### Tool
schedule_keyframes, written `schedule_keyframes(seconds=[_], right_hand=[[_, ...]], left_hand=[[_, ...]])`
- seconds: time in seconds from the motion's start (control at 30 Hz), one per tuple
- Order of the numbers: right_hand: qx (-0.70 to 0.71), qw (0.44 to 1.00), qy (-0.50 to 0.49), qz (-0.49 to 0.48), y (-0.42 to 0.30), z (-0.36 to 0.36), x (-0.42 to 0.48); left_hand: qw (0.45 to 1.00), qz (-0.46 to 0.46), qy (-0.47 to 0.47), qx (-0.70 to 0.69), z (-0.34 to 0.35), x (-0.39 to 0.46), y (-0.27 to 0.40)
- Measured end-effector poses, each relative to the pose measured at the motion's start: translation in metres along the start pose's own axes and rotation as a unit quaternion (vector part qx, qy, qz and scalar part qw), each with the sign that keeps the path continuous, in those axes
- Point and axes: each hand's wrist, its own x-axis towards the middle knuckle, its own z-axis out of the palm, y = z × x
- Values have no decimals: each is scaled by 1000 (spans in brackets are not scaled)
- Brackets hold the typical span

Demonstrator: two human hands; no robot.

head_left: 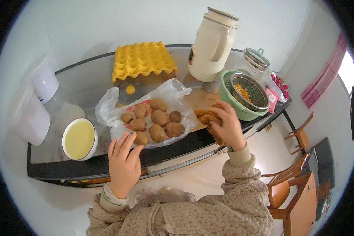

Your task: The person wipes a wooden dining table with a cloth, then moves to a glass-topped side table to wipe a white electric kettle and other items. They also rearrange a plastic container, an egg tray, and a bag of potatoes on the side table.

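Several brown kiwifruit (158, 118) lie on a spread, crumpled clear plastic bag (181, 94) with red print. My left hand (124, 165) is at the bag's near left edge, fingers apart and holding nothing. Its fingertips are beside the nearest kiwifruit (141, 138); whether they touch it, I cannot tell. To the right of the bag, my right hand (227, 125) grips a brown cloth (205, 116), which hangs over the counter's front edge. The hand is slightly blurred.
A white bowl of pale yellow liquid (79, 140) stands left, near white plastic tubs (32, 115). Behind are a yellow egg tray (144, 60) and a tall cream jug (211, 47). A green colander (227, 88) holds a metal strainer (261, 96) with corn kernels. Wooden chairs (280, 193) stand right.
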Motion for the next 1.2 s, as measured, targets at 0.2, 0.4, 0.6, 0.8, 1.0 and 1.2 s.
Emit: schedule_keyframes(seconds=[0.2,0.4,0.6,0.8,1.0,1.2], right_hand=[[-7,1000,21,-18,-15,-7,1],[294,844,394,213,90,-49,-35],[541,687,304,378,147,-54,-44],[616,657,213,379,191,-57,-54],[649,608,231,396,160,-50,-37],[684,660,131,281,179,-51,-51]], left_hand=[[997,-16,68,-43,14,-18,-14],[993,10,82,-88,17,-16,-12],[991,25,87,-95,17,-16,-11],[989,34,127,-66,20,-17,-11],[990,40,130,-23,22,-16,-7],[990,43,132,-24,19,-22,-12]])
